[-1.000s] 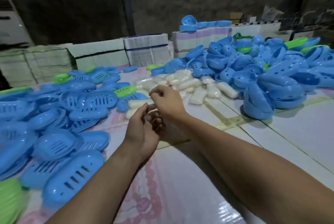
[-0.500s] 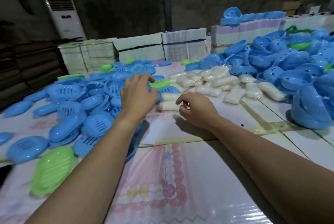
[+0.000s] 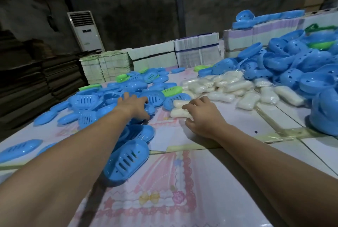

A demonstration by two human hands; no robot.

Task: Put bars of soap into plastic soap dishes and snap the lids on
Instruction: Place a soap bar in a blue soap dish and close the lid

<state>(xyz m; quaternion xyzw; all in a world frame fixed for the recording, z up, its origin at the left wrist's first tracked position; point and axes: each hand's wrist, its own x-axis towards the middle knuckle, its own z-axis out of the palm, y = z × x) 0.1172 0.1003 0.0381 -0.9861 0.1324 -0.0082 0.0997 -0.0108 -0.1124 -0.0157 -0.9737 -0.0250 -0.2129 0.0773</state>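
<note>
My left hand [image 3: 134, 106] lies palm down, fingers spread, on a heap of blue slotted soap-dish pieces [image 3: 86, 101] at the left of the table. Whether it grips any piece I cannot tell. My right hand [image 3: 201, 117] pinches the near end of a white wrapped soap bar [image 3: 178, 113], which lies on the table beside a second bar [image 3: 178, 103]. Behind them is a pile of wrapped soap bars [image 3: 228, 85]. A large heap of deep blue dish halves [image 3: 292, 65] fills the right side.
Two blue slotted pieces [image 3: 126, 162] lie close under my left forearm. A few green pieces [image 3: 172, 91] are mixed in. Stacked white cartons [image 3: 195, 52] line the table's far edge. The patterned tablecloth [image 3: 182, 190] has a tape strip [image 3: 283, 133]. An air conditioner [image 3: 86, 30] stands at the back left.
My hands have separated: the left went out onto the blue pile, the right dropped onto the soap bar. The camera turned left.
</note>
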